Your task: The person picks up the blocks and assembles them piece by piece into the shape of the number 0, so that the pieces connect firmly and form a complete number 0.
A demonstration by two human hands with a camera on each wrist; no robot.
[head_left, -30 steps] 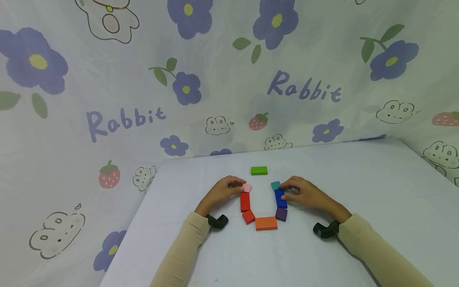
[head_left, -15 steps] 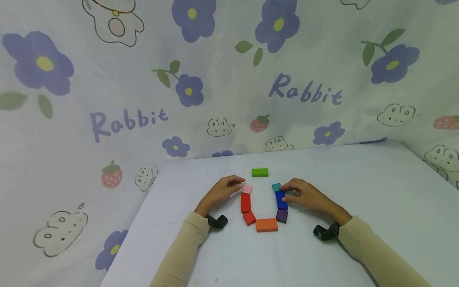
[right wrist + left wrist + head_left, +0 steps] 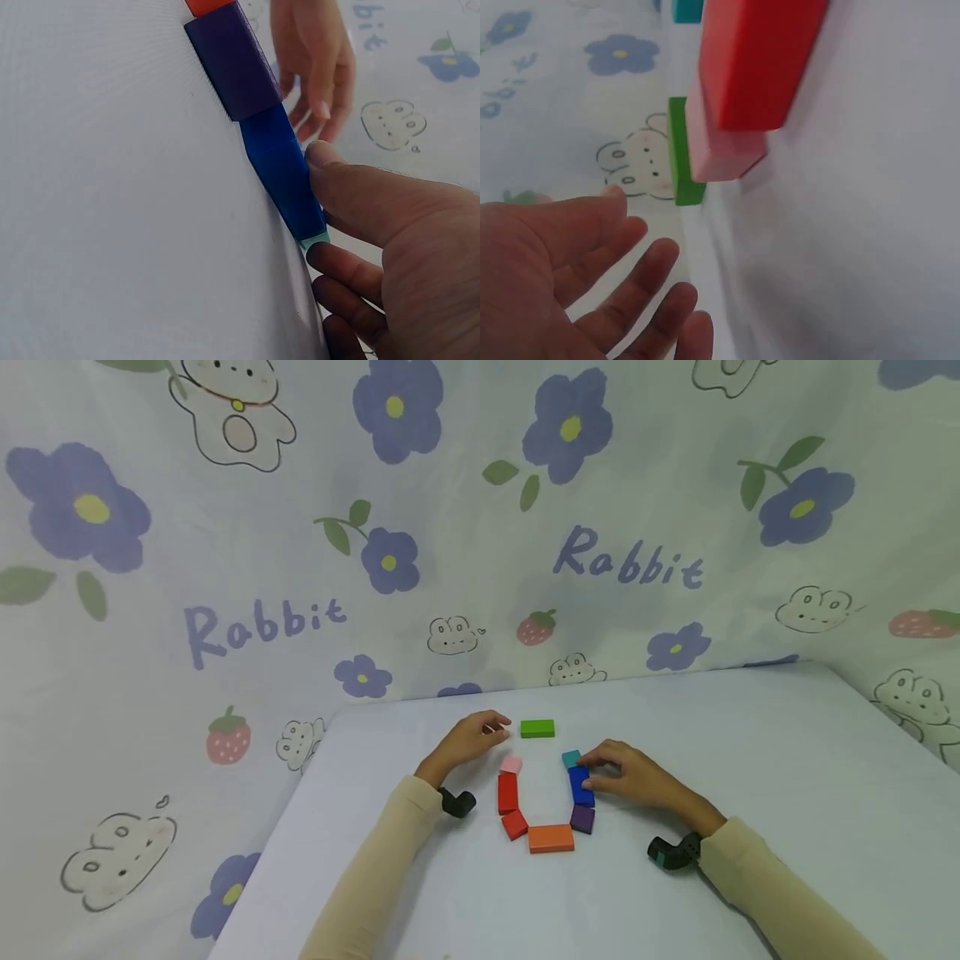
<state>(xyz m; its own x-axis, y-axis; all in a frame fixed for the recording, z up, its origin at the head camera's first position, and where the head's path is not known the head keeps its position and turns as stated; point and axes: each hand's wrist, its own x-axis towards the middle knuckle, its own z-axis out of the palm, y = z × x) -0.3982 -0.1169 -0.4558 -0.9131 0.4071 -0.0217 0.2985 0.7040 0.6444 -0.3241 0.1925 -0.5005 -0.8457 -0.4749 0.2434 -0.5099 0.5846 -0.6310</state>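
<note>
My left hand [image 3: 474,737] is held just left of the green block [image 3: 537,728], its fingers spread and loosely bent with nothing between them. In the left wrist view a gap shows between those fingers and the pink block [image 3: 724,154]. My right hand [image 3: 626,771] rests at the right side of the row, with the thumb against the blue block [image 3: 281,169] and the index fingertip at the teal block [image 3: 572,759]. The pink block sits at the top of the left side, above a long red block [image 3: 507,793].
Blocks form a U on the white table [image 3: 675,910]: a smaller red block [image 3: 514,824], an orange block [image 3: 551,838] at the bottom and a purple block [image 3: 582,818]. The green block lies beyond the U's opening. A patterned curtain [image 3: 465,527] hangs behind the table.
My left hand has left the pink block and moved away toward the green block. My right hand stays at the blue and teal blocks. The head view has shifted slightly.
</note>
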